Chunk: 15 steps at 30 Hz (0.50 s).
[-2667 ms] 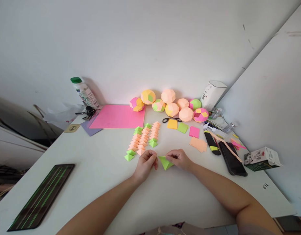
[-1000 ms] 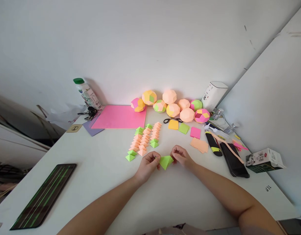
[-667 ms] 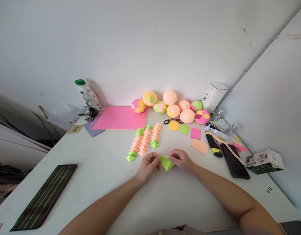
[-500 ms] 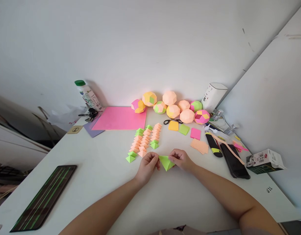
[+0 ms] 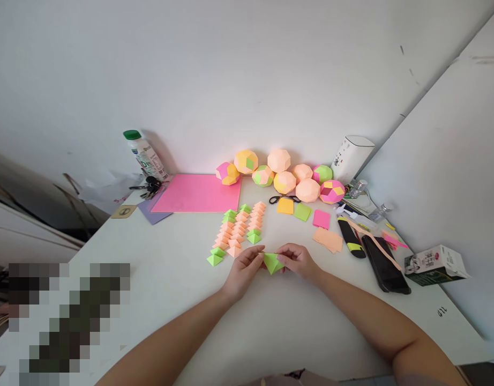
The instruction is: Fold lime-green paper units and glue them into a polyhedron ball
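Note:
A small green folded paper piece [image 5: 272,263] is held over the near middle of the table between both hands. My left hand [image 5: 244,269] pinches its left corner, and my right hand [image 5: 297,260] grips its right side between thumb and fingers. The piece narrows to a point facing me, with a crease down its middle. Just beyond my left hand lie rows of folded paper units, peach ones [image 5: 238,230] and green ones [image 5: 215,259]. Past my right hand are sticky-note stacks: orange [image 5: 285,206], green [image 5: 302,212], pink [image 5: 321,219] and loose peach sheets [image 5: 328,240].
Several paper polyhedron balls [image 5: 284,183] sit against the wall. Black-handled scissors [image 5: 275,200] lie before them. A pink board [image 5: 194,194], a bottle [image 5: 146,155] and keys [image 5: 151,185] are back left. To the right are a utility knife [image 5: 351,237], a phone [image 5: 381,265] and a carton [image 5: 435,265].
The green piece has tilted, and its lower point sits slightly higher. My left fingers have shifted closer to my right hand. A blurred patch now covers the dark panel at left.

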Each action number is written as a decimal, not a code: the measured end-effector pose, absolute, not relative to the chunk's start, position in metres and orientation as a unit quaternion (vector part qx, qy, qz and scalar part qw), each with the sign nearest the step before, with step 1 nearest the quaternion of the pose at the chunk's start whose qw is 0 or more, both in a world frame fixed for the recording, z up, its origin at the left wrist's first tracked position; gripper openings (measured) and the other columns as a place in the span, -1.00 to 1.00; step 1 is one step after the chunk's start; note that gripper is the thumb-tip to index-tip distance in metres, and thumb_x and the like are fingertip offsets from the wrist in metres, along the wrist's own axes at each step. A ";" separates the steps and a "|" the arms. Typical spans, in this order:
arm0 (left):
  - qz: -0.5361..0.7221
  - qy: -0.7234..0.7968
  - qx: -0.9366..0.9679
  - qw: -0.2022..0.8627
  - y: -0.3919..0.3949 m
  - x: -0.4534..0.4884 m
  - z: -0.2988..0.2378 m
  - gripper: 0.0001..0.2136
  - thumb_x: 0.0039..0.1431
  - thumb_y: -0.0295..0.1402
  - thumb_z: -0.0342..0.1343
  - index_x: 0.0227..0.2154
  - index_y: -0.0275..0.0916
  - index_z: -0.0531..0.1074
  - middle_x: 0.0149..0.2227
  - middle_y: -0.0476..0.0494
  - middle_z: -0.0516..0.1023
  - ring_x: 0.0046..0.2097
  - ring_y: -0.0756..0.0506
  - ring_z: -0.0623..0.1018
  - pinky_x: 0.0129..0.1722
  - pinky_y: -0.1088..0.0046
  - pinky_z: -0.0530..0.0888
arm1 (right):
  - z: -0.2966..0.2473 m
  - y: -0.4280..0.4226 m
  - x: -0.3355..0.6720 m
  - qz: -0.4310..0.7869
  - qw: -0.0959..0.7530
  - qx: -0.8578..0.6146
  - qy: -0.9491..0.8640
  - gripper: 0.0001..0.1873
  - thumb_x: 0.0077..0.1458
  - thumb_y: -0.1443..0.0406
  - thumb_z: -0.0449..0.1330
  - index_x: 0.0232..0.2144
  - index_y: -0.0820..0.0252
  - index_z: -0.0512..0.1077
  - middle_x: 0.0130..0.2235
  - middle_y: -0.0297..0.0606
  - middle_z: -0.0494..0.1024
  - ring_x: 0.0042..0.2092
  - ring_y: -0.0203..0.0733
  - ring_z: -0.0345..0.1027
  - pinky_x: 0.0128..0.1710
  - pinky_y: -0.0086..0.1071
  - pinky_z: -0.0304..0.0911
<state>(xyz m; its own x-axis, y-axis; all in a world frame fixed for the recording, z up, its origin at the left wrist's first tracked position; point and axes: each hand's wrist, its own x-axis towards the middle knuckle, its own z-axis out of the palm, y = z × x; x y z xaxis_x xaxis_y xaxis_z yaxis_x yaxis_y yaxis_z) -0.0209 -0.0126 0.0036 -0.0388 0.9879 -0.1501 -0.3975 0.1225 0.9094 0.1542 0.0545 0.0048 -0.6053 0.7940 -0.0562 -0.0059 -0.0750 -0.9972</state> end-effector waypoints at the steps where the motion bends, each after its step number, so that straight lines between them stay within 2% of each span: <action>1: 0.571 0.441 0.333 0.607 -0.012 -0.021 0.004 -0.67 0.01 -0.19 0.19 -0.17 -0.24 0.43 -0.32 -0.08 0.52 -0.30 -0.06 0.52 -0.18 0.30 0.46 | 0.005 0.055 0.155 0.658 0.302 -0.322 -0.610 -0.77 -0.01 0.15 0.25 -0.36 0.20 0.46 -0.44 -0.33 0.49 -0.51 -0.32 0.35 -0.50 -0.38 0.35; 4: 0.570 0.441 0.321 0.614 -0.011 -0.023 0.002 -0.65 0.01 -0.20 0.20 -0.15 -0.23 0.44 -0.27 -0.11 0.54 -0.22 -0.09 0.52 -0.09 0.28 0.43 | 0.006 0.055 0.155 0.657 0.294 -0.320 -0.616 -0.75 0.05 0.13 0.20 -0.39 0.21 0.49 -0.50 -0.34 0.45 -0.53 -0.33 0.30 -0.52 -0.40 0.31; 7: 0.571 0.438 0.308 0.623 -0.010 -0.024 0.000 -0.64 -0.01 -0.20 0.21 -0.14 -0.22 0.44 -0.25 -0.12 0.55 -0.20 -0.08 0.52 -0.08 0.30 0.41 | 0.006 0.055 0.155 0.658 0.295 -0.310 -0.619 -0.76 0.03 0.15 0.22 -0.44 0.23 0.49 -0.52 -0.34 0.42 -0.52 -0.35 0.27 -0.50 -0.41 0.28; 10: 0.568 0.438 0.304 0.626 -0.010 -0.025 -0.002 -0.65 -0.03 -0.20 0.23 -0.17 -0.22 0.45 -0.33 -0.07 0.53 -0.27 -0.04 0.50 -0.18 0.39 0.42 | 0.002 0.057 0.155 0.671 0.283 -0.312 -0.610 -0.77 -0.04 0.17 0.28 -0.38 0.22 0.48 -0.49 -0.35 0.43 -0.49 -0.33 0.30 -0.45 -0.39 0.30; 13: 0.556 0.444 0.323 0.624 -0.010 -0.025 -0.004 -0.66 -0.04 -0.20 0.24 -0.19 -0.22 0.46 -0.40 -0.03 0.49 -0.34 0.00 0.46 -0.30 0.48 0.39 | -0.003 0.058 0.157 0.665 0.262 -0.327 -0.618 -0.70 -0.08 0.18 0.31 -0.27 0.21 0.47 -0.49 -0.37 0.42 -0.48 -0.33 0.31 -0.43 -0.39 0.29; 15: 0.544 0.453 0.338 0.620 -0.011 -0.024 -0.004 -0.65 -0.03 -0.18 0.23 -0.18 -0.23 0.45 -0.43 -0.02 0.45 -0.38 0.02 0.42 -0.36 0.50 0.36 | -0.004 0.059 0.158 0.650 0.256 -0.331 -0.635 -0.71 -0.08 0.20 0.31 -0.28 0.21 0.48 -0.48 -0.37 0.42 -0.48 -0.35 0.29 -0.45 -0.42 0.26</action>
